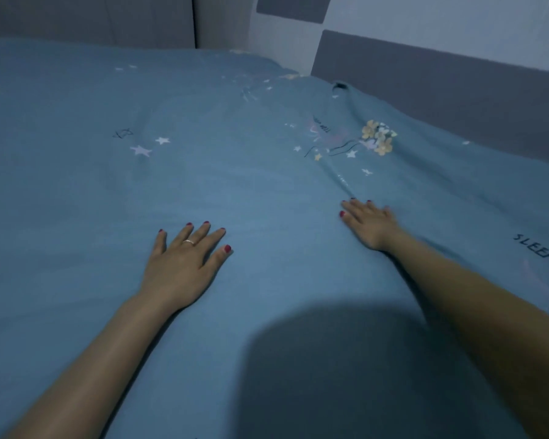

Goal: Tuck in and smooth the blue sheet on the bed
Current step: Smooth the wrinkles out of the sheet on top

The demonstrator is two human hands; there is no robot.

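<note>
Blue sheet (267, 191): spread across the bed, printed with white stars, a cluster of yellow flowers (379, 137) and the dark word "SLEEP" (536, 247) at right; further small lettering near the flowers is illegible. A long crease (339, 175) runs from the far edge toward the right hand. Left hand (184, 264): flat, fingers spread, palm on the sheet, ring (189, 241) worn. Right hand (370, 224): flat, fingers extended, pressing at the crease's end. Grey headboard (441, 87) behind.
</note>
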